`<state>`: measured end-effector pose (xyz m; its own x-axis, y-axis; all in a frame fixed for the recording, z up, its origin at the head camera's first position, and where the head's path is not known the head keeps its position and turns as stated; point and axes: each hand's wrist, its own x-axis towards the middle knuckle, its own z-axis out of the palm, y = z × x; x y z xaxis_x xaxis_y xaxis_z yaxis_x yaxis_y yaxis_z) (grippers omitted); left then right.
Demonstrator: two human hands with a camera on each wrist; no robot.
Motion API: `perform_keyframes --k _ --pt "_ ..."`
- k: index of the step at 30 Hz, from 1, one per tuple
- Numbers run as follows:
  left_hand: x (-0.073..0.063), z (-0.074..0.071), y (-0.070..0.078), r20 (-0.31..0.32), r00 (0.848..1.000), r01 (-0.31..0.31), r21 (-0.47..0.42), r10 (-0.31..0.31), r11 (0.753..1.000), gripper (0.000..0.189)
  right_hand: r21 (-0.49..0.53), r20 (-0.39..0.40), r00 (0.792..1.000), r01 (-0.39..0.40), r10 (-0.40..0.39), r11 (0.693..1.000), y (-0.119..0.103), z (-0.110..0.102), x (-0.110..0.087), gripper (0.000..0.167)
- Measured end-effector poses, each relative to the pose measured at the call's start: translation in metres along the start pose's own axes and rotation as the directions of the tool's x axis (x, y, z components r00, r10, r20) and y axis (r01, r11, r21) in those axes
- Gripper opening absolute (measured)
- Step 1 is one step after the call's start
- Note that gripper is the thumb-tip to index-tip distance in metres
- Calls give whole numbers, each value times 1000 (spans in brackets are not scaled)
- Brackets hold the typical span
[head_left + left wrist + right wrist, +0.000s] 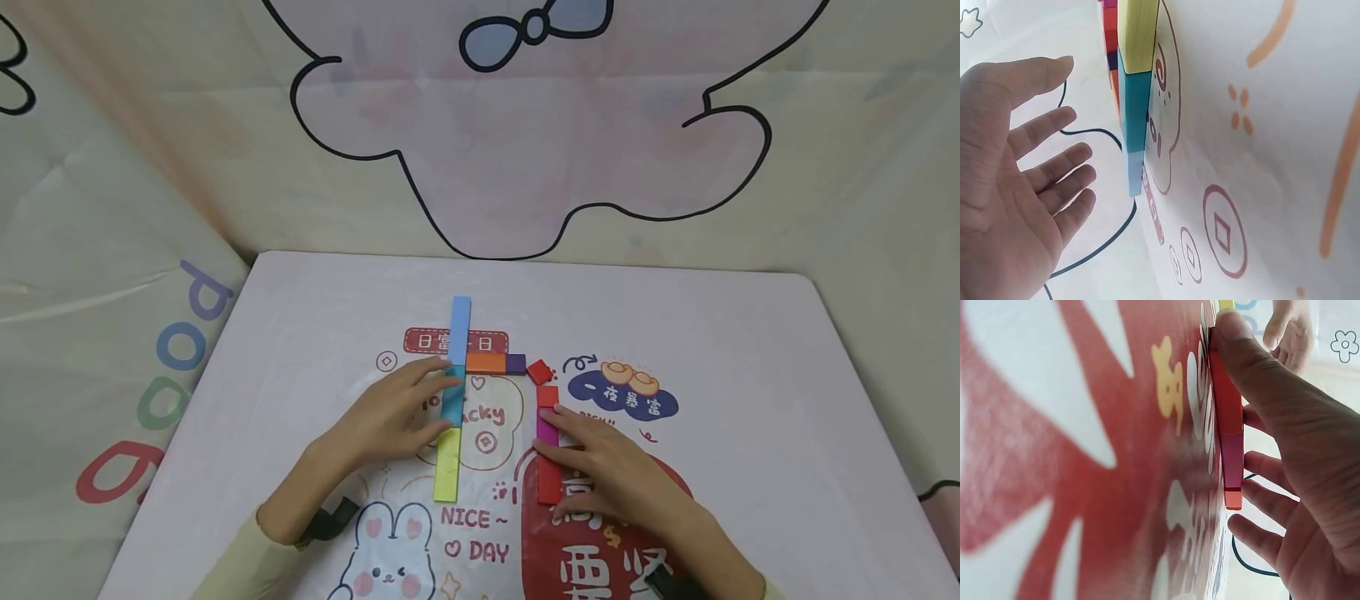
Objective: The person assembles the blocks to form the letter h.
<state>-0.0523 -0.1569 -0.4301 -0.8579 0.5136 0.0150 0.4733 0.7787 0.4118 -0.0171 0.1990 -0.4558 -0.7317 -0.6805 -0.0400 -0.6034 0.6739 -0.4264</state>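
A light blue block, a teal block and a yellow block lie end to end in a column. Beside the teal block, my left hand has its fingers spread and holds nothing; the left wrist view shows a gap to the blocks. An orange block and a small purple block extend right from the column. A tilted red block follows, then a small red-orange block, a magenta block and a long red block. My right hand touches this right column with loosely extended fingers, thumb by the red block's lower end.
The blocks lie on a white printed table with a rabbit drawing and a red printed patch. A patterned cloth backdrop rises behind the table's far edge.
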Motion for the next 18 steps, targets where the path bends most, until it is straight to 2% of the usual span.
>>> perform_keyframes --k 6,11,14,18 --pt "-7 3 1 0 998 55 -6 -55 998 60 -10 -3 1000 -3 3 1000 0 0 -2 84" --pt "-15 4 0 -14 993 115 0 -115 993 59 -9 -8 1000 -25 25 1000 1 1 -6 93" --pt "-21 3 -3 -42 990 137 20 -136 990 59 -18 -36 998 -45 44 999 2 1 -8 95" --pt "-25 2 -8 -74 986 149 21 -147 989 59 -33 -100 992 -75 71 997 6 -2 -8 86"
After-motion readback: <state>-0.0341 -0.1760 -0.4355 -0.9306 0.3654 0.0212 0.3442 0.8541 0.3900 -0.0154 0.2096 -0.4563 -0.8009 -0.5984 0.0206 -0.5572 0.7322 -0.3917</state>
